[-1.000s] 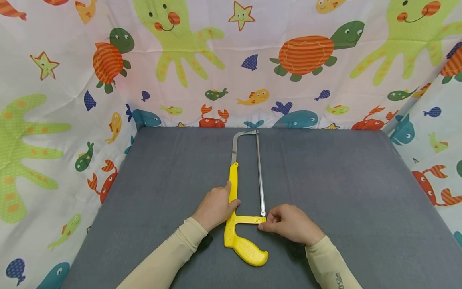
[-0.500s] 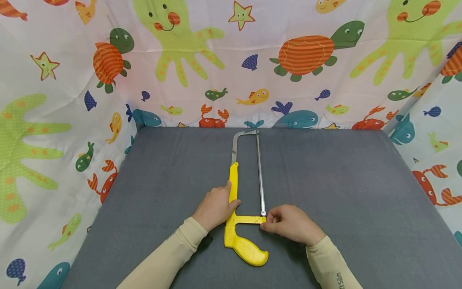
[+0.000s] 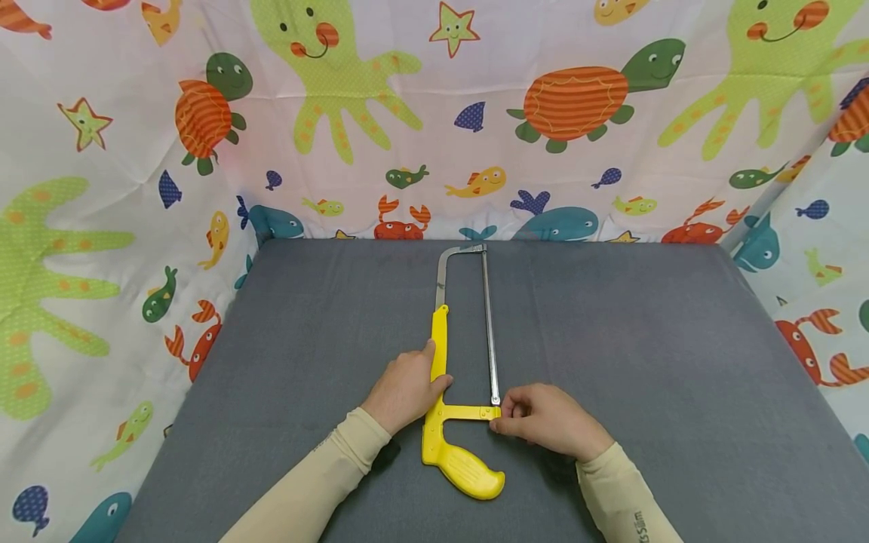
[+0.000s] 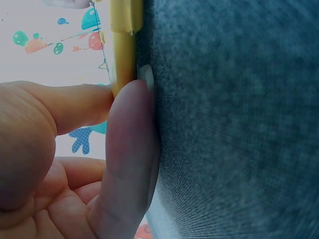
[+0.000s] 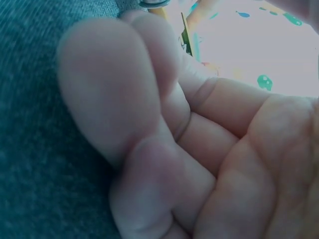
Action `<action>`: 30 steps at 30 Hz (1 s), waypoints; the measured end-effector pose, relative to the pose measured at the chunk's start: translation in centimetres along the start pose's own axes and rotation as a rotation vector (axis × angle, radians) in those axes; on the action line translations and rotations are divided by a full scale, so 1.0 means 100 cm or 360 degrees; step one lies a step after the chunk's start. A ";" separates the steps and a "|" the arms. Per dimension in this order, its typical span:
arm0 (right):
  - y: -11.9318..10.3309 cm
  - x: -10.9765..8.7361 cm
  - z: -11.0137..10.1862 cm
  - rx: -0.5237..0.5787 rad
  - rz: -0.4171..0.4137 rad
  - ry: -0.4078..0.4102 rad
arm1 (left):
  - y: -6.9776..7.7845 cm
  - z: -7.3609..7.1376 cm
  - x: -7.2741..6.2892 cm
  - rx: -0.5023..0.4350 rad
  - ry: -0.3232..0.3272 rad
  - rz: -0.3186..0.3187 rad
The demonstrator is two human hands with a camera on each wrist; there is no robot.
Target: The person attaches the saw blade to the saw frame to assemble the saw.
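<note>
A hacksaw [image 3: 471, 412] with a yellow frame and grip lies flat, its silver bow pointing away and its handle [image 3: 471, 473] toward me. On its left side, my left hand [image 3: 403, 393] holds the yellow frame bar between thumb and fingers; the left wrist view shows the bar [image 4: 123, 59] pinched there. My right hand [image 3: 553, 422] has curled fingers at the right end of the yellow crossbar, just below the blade's [image 3: 489, 332] near end. Its thumb and forefinger pinch there; the small part between them is hidden. Curled fingers [image 5: 107, 84] fill the right wrist view.
A grey cloth-covered table [image 3: 645, 339] spreads under the saw. Behind it and at both sides hangs a white curtain [image 3: 434, 98] printed with sea animals. The saw's far end lies close to the table's back edge.
The right thumb has shifted very slightly to the right at the crossbar's end. My left hand and the hacksaw stay where they were.
</note>
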State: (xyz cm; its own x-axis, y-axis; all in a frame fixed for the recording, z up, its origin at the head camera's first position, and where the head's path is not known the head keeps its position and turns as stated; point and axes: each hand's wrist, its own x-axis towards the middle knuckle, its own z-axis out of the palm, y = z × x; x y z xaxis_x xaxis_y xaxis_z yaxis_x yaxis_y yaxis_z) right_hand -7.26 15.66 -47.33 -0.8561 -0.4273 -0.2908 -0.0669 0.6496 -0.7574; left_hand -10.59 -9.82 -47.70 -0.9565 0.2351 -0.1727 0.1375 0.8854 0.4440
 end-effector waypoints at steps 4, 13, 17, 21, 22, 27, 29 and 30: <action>0.001 0.000 0.000 0.0010 -0.0008 -0.0009 | 0.000 0.000 0.000 0.0007 -0.0002 0.0002; 0.002 0.001 0.000 -0.0027 -0.0018 -0.0015 | -0.001 0.001 0.000 -0.0004 0.0001 0.0004; 0.002 0.002 0.000 -0.0052 -0.0028 -0.0008 | -0.001 0.000 0.000 -0.0008 0.0014 0.0018; 0.002 0.003 0.000 -0.0079 -0.0041 -0.0006 | -0.001 0.000 0.000 -0.0009 0.0019 0.0023; 0.002 0.003 -0.001 -0.0083 -0.0041 -0.0006 | 0.000 0.000 0.000 -0.0011 0.0017 0.0020; 0.003 0.003 -0.001 -0.0085 -0.0037 -0.0004 | 0.000 0.000 0.000 -0.0012 0.0004 0.0005; 0.004 0.003 -0.001 -0.0084 -0.0031 -0.0005 | 0.000 0.000 0.000 -0.0005 0.0004 0.0003; 0.004 0.003 -0.001 -0.0082 -0.0032 -0.0006 | 0.000 0.000 0.000 -0.0002 0.0006 0.0002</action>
State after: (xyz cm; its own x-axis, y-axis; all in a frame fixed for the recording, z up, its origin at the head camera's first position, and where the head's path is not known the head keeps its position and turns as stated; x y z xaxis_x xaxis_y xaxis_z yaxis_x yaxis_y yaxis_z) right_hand -7.55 15.82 -47.66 -0.8522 -0.4430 -0.2783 -0.1105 0.6724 -0.7319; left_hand -10.56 -9.85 -47.73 -0.9572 0.2348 -0.1690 0.1384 0.8846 0.4454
